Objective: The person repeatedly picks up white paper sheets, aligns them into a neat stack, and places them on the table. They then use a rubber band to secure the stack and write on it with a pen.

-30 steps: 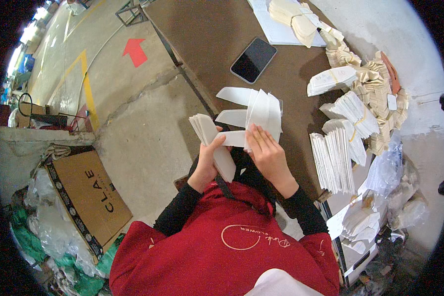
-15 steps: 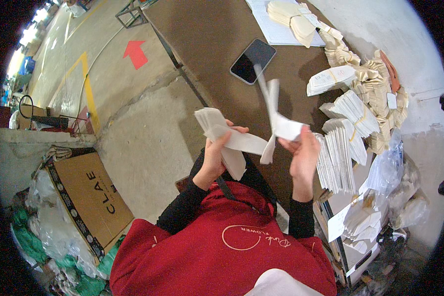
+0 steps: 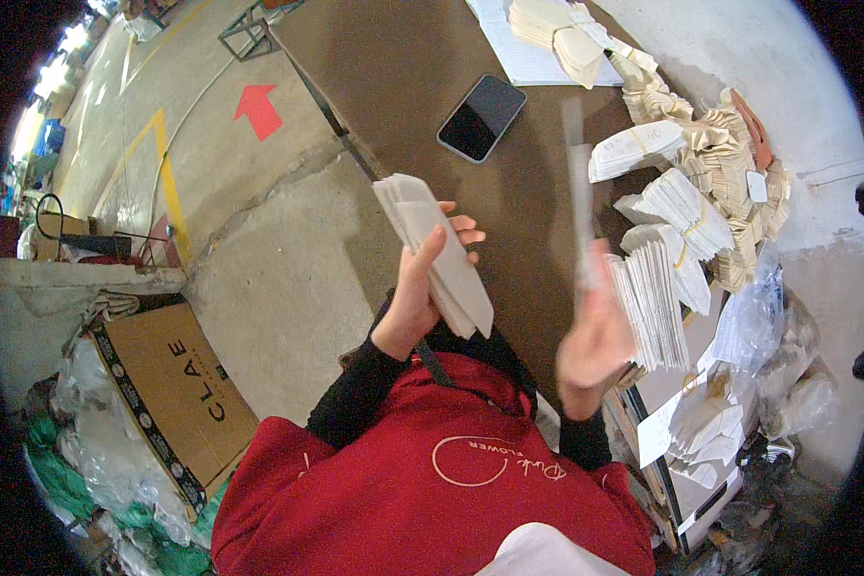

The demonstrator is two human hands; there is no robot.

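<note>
Seen from above through a round fisheye view, a person in a red garment (image 3: 422,499) with black sleeves works at a brown tabletop (image 3: 394,58). At the centre of the frame, the left hand (image 3: 418,298) is clamped on a stack of long, pale slips (image 3: 451,274); the thumb presses across the front and the other fingertips show past the far edge, slightly apart. The stack tilts, its upper end leaning toward the upper left. Right of centre, the right hand (image 3: 590,336) is blurred; its fingers look closed on a blurred white strip (image 3: 581,192) that points up the frame, though single fingers cannot be told apart. Just beside that hand, at the right, stands a row of white slips (image 3: 648,307), and near it are banded white bundles (image 3: 682,211). Above them, along the pale wall (image 3: 816,154), cream-coloured pieces (image 3: 730,173) lie heaped. A dark-screened phone (image 3: 482,118) rests at upper centre, below an open notebook (image 3: 509,48) partly covered by a cream bundle (image 3: 557,34). At upper left, a red arrow (image 3: 259,110) marks the grey floor; at lower left, a cardboard box (image 3: 178,394) leans among plastic bags (image 3: 96,422).
</note>
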